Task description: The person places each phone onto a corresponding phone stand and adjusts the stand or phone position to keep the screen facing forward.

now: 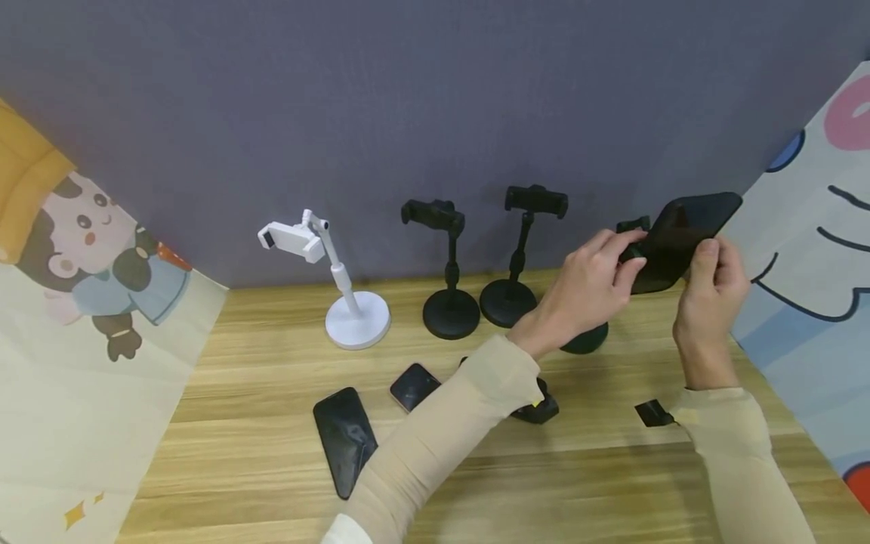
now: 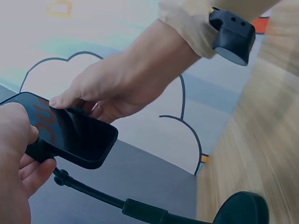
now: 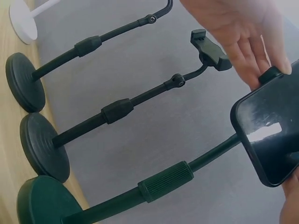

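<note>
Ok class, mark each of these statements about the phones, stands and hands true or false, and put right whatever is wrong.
1. The left hand and the right hand are both at the same raised phone. True.
2. A dark phone lies on the wooden table. True.
3. In the head view, the white stand is at the right end of the row. False: it is at the left end.
4. The dark green stand has a ribbed collar on its post. True.
5. Both black stands hold phones. False: their holders are empty.
6. The left hand rests flat on the table. False: it pinches a dark clamp piece at the raised phone's edge.
</note>
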The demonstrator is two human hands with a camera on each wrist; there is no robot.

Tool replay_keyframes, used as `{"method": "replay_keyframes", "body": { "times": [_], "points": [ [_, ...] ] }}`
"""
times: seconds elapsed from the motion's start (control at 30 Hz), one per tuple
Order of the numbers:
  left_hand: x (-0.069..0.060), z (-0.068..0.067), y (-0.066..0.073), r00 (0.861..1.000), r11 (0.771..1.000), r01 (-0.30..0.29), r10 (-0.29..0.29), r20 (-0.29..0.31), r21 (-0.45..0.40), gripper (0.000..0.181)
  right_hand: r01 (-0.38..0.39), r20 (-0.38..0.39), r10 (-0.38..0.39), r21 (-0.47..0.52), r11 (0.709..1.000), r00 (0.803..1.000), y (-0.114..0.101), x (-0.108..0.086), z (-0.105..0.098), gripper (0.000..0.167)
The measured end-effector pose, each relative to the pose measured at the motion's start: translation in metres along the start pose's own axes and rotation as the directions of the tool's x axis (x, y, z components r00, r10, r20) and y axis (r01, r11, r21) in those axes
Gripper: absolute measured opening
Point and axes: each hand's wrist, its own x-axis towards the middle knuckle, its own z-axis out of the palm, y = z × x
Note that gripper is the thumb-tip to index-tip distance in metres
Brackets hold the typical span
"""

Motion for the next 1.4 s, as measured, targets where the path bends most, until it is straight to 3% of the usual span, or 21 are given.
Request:
{"method": "replay_keyframes", "body": {
  "times": [0.2, 0.47, 0.73, 0.97, 1.13, 1.27, 1.4],
  "points": [
    [0.003, -0.003, 0.001, 0.999, 0.998, 0.041, -0.04, 0.01, -0.05, 0.04, -0.021, -0.024, 0.022, 0.052, 0.998, 0.999, -0.003, 0.001, 0.003, 0.021],
    [0.007, -0.007, 0.005, 0.998, 0.997, 0.065, -0.065, 0.017, -0.038, 0.039, -0.079, -0.02, 0.081, 0.091, 0.993, 0.996, -0.011, 0.001, 0.006, 0.023],
    [0.008, -0.007, 0.009, 0.994, 0.994, 0.103, -0.1, 0.051, -0.047, 0.04, -0.024, 0.018, 0.023, 0.057, 0.998, 1.0, -0.013, -0.002, 0.005, 0.025],
    [0.004, -0.005, 0.007, 0.996, 0.994, 0.084, -0.082, 0.026, -0.07, 0.04, -0.071, 0.012, 0.07, 0.118, 0.99, 0.997, -0.012, -0.003, 0.004, 0.026],
    [0.001, -0.001, 0.002, 0.997, 0.988, 0.079, -0.078, 0.008, -0.134, 0.042, -0.092, 0.035, 0.089, 0.127, 0.988, 0.995, -0.011, -0.003, 0.005, 0.026],
    [-0.003, 0.003, -0.006, 0.997, 0.978, 0.062, -0.069, -0.027, -0.197, 0.043, -0.119, 0.048, 0.114, 0.099, 0.988, 0.992, -0.013, -0.005, 0.003, 0.024],
    [-0.009, 0.007, -0.011, 0.995, 0.968, 0.046, -0.066, -0.07, -0.248, 0.042, -0.157, 0.061, 0.156, 0.007, 0.988, 0.986, -0.015, -0.008, 0.0, 0.024]
  ]
}}
